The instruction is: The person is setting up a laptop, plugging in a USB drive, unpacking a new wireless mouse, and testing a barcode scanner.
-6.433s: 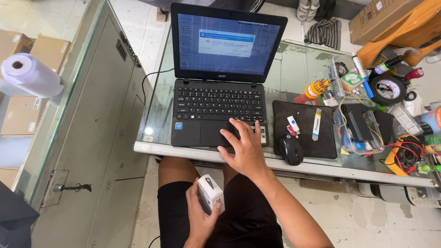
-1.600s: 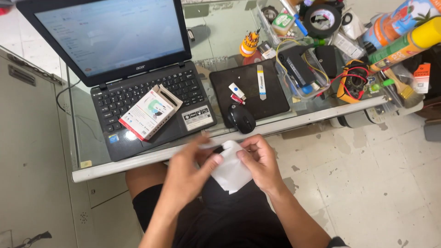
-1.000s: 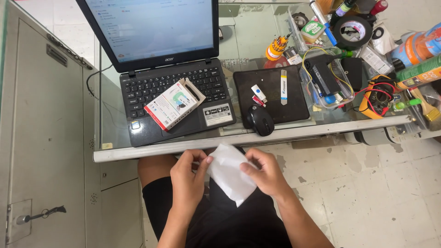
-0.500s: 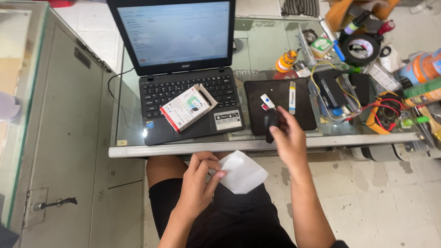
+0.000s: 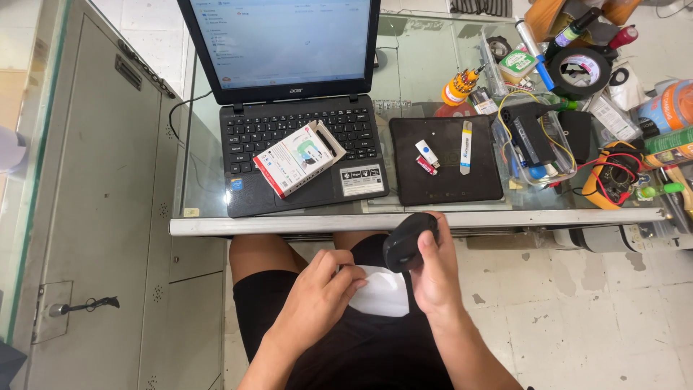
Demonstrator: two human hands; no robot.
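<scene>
Below the glass surface (image 5: pixel 433 76) edge, over my lap, my right hand (image 5: pixel 433 271) has its grip clamped on the black computer mouse (image 5: pixel 409 240), long axis tilted up-right. My left hand (image 5: pixel 317 300) pinches the white cloth (image 5: pixel 382 292).

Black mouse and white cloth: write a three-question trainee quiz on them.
1. True or false: the right hand holds the black mouse off the mouse pad.
2. The left hand touches: A) laptop B) white cloth C) tape roll
3. What lies on the laptop keyboard?

Key: 1 true; 2 B; 3 a small box.
</scene>
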